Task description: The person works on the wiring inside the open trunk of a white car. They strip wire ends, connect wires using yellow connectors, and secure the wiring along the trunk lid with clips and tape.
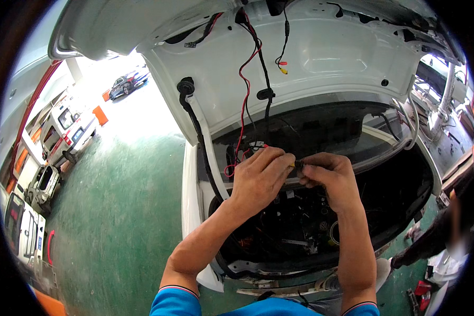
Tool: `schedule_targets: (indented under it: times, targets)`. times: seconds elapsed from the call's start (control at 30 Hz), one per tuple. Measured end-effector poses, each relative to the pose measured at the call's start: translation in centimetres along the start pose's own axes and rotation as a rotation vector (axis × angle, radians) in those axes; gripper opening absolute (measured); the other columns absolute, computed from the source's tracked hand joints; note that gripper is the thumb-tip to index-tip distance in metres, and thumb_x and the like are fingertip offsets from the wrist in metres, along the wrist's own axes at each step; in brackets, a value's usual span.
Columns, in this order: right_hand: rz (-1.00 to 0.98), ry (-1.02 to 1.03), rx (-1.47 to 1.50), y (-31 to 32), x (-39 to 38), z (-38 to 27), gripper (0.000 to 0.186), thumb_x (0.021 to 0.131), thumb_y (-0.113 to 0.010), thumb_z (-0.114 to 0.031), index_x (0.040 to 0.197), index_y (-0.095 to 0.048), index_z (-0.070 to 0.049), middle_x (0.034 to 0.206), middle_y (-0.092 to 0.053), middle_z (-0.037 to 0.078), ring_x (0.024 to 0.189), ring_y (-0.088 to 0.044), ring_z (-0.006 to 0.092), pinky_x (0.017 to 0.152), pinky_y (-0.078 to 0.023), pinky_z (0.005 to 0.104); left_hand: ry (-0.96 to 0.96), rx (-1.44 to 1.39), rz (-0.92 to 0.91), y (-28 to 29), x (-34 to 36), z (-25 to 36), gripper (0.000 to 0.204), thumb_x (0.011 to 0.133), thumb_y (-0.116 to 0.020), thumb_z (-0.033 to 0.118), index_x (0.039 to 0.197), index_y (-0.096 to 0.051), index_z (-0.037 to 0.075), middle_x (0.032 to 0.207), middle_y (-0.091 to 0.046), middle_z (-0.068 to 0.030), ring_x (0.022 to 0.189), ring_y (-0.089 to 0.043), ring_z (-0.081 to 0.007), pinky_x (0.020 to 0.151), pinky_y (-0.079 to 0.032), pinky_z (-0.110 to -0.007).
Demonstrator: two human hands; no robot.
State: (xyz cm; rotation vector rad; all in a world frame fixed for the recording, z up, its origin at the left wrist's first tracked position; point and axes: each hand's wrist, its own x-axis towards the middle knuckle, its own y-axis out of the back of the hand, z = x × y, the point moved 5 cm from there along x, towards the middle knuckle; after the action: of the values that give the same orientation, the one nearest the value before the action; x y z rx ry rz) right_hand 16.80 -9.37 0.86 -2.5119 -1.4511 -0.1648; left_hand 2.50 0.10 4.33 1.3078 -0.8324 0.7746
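Both of my hands are raised in front of the open white tailgate (195, 63), fingertips almost meeting. My left hand (260, 174) is closed around a thin cable with a yellow plug (292, 164) at its end. Against that plug, my right hand (329, 176) pinches a small dark connector (299, 164); whether the two are joined I cannot tell. Beside my left fingers are a red plug (266, 146) and a looped red wire (242, 79) hanging from the tailgate. A black wiring harness (266, 68) runs down next to it.
Below my hands lies the dark cargo area (279, 226) with loose small parts. A thick black harness (197, 126) hangs at the left, and another cable with red and yellow plugs (283, 67) dangles above. A person's leg (426, 239) shows at right; parked vehicles (63, 134) stand left.
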Motion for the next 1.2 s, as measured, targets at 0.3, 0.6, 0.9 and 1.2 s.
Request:
schedule_targets:
  times: [0.3,0.6,0.9,1.2]
  targets:
    - [0.065,0.049,0.169,-0.3,-0.2,0.3,0.019,0.085,-0.072,-0.008,0.099,-0.070,0.005,0.080,-0.069,0.008,0.069,-0.064,0.0132,0.063,-0.052,0.0264,0.157,-0.048,-0.014,-0.1,0.0,0.2,0.023,0.079,-0.075,0.006,0.101,-0.068,0.002,0.091,-0.068,-0.0130,0.069,-0.068,-0.0256,0.057,-0.054,-0.032]
    - [0.139,0.124,0.112,-0.8,0.1,0.7,0.018,0.086,-0.072,-0.007,0.099,-0.070,0.005,0.081,-0.070,0.008,0.069,-0.064,0.0122,0.063,-0.052,0.0251,0.117,0.067,0.031,-0.5,0.2,1.1,0.026,0.076,-0.077,0.004,0.099,-0.066,0.002,0.089,-0.067,-0.0131,0.077,-0.068,-0.0299,0.065,-0.055,-0.037]
    - [0.159,0.177,0.028,-1.1,0.6,0.7,0.019,0.087,-0.068,-0.008,0.098,-0.070,0.007,0.081,-0.069,0.009,0.070,-0.063,0.0109,0.064,-0.051,0.0243,0.025,0.147,0.030,-0.5,0.1,1.2,0.028,0.074,-0.078,0.002,0.097,-0.063,0.002,0.089,-0.066,-0.0115,0.076,-0.067,-0.0281,0.062,-0.054,-0.036]
    - [0.172,0.255,-0.014,-1.2,1.2,1.3,0.014,0.087,-0.064,-0.007,0.093,-0.067,0.004,0.078,-0.066,0.005,0.069,-0.058,0.0082,0.063,-0.048,0.0245,0.037,0.061,0.021,-0.5,0.1,0.7,0.027,0.074,-0.077,0.001,0.097,-0.063,0.000,0.089,-0.067,-0.0130,0.076,-0.068,-0.0267,0.061,-0.055,-0.035]
